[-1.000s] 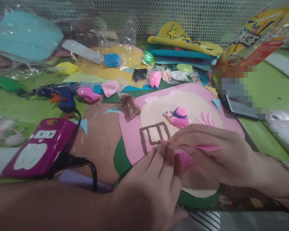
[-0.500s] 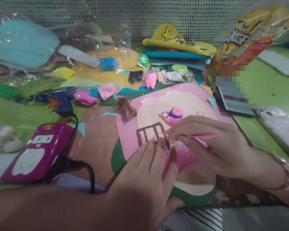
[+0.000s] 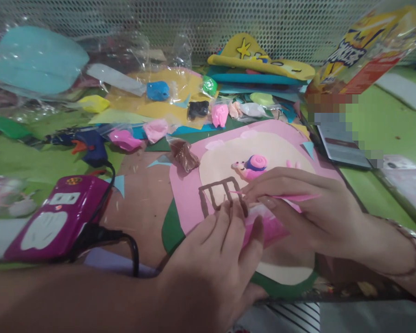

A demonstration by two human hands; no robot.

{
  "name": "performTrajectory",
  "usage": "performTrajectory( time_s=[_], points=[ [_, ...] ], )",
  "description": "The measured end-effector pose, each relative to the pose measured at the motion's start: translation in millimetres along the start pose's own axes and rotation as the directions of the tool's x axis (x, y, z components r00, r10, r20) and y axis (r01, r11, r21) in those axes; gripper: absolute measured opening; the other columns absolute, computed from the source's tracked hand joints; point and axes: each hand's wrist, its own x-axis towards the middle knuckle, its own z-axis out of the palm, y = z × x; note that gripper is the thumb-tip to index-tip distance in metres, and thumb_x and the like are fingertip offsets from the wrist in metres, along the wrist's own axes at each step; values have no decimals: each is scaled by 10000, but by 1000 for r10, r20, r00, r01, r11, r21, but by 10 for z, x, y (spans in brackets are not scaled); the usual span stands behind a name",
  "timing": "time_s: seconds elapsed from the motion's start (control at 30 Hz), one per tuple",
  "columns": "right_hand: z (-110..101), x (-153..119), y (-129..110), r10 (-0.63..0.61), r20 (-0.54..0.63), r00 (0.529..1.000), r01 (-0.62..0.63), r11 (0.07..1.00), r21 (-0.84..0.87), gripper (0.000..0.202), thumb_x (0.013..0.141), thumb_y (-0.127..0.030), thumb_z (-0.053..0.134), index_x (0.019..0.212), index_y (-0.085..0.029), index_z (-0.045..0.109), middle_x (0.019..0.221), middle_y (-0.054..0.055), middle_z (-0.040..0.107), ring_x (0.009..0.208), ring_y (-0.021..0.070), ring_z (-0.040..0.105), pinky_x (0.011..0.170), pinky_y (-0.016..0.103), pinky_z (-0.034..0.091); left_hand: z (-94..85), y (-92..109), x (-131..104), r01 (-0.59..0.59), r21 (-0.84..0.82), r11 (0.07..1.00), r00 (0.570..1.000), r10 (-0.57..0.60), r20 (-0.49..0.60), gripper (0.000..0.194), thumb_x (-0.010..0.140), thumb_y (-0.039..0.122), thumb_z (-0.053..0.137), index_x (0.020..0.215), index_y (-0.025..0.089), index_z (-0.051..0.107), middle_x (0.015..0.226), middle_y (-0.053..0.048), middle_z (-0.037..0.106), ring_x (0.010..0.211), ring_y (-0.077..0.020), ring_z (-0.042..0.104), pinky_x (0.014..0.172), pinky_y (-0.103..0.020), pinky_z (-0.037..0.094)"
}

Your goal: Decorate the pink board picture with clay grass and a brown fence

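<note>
My right hand (image 3: 315,217) pinches a thin pink pointed tool (image 3: 303,197), its tip at the brown clay frame (image 3: 204,199). My left hand (image 3: 208,254) lies with fingers stretched out, their tips touching the lower part of that frame and hiding some of it. The frame has several upright bars and rests on a cream paper shape (image 3: 284,270) with pink and green sheets beneath. Just above sits a clay snail (image 3: 255,163) with a pink and blue shell. Under my hands is a bright pink piece (image 3: 263,231), partly covered; I cannot tell what it is.
Small bags of clay, among them a brown one (image 3: 185,156), lie behind the paper. At left are a glue gun (image 3: 93,148) and a purple power socket (image 3: 45,226) with a black cord. A snack bag (image 3: 350,55) and a phone (image 3: 405,178) are at right.
The whole view has shifted slightly to the right. Both hands keep nearly the same place on the work, and the pink tool stays in my right hand.
</note>
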Motion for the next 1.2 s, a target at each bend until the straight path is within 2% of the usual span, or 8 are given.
performTrajectory(
  time_s=[0.3, 0.47, 0.63, 0.87, 1.0, 1.2],
  points=[
    [15, -28, 13, -15, 38, 999, 15, 1000, 14, 198, 861, -34, 473, 991, -98, 609, 996, 78, 669, 1026, 119, 580, 973, 223, 449, -12, 29, 13, 13, 27, 1000, 1000, -13, 20, 673, 847, 530, 450, 1308, 44, 385, 1253, -272, 525, 1148, -355, 527, 867, -403, 423],
    [40, -16, 11, 19, 84, 996, -25, 997, 69, 213, 875, -63, 481, 1040, -86, 613, 1050, 89, 660, 1041, 110, 578, 967, 215, 452, -21, 53, 17, 32, 27, 999, 999, -32, 9, 649, 808, 549, 506, 1235, 63, 458, 1203, -261, 567, 1093, -352, 568, 857, -406, 445],
    [78, 27, 3, 46, 121, 992, -60, 992, 110, 235, 886, -69, 460, 1057, -98, 619, 1080, 86, 658, 1047, 117, 579, 973, 249, 460, -48, 67, 23, 52, 44, 998, 999, -52, -4, 665, 786, 543, 546, 1213, 35, 498, 1180, -252, 587, 1047, -352, 592, 875, -422, 448],
    [104, 4, 18, 49, 127, 991, -63, 992, 110, 269, 868, -47, 481, 1093, -113, 614, 1119, 66, 647, 1085, 107, 558, 985, 231, 447, -77, 101, 6, 119, 72, 990, 992, -121, 23, 695, 743, 641, 544, 1140, 71, 559, 1123, -231, 623, 1020, -386, 599, 841, -472, 456],
    [99, 2, 16, 36, 138, 990, -53, 991, 119, 266, 869, -51, 476, 1089, -116, 610, 1107, 66, 652, 1073, 110, 565, 966, 230, 460, -64, 112, -1, 125, 81, 989, 992, -126, 11, 682, 703, 663, 575, 1067, 87, 592, 1096, -227, 641, 1013, -373, 612, 836, -456, 463],
    [45, 30, -1, 12, 172, 985, -41, 986, 163, 246, 875, -52, 451, 1055, -97, 611, 1070, 85, 655, 1032, 96, 582, 935, 191, 463, -62, 129, -32, 126, 85, 988, 992, -126, 4, 712, 695, 669, 580, 1067, 63, 597, 1070, -235, 650, 1009, -381, 612, 850, -444, 457]
  ],
)
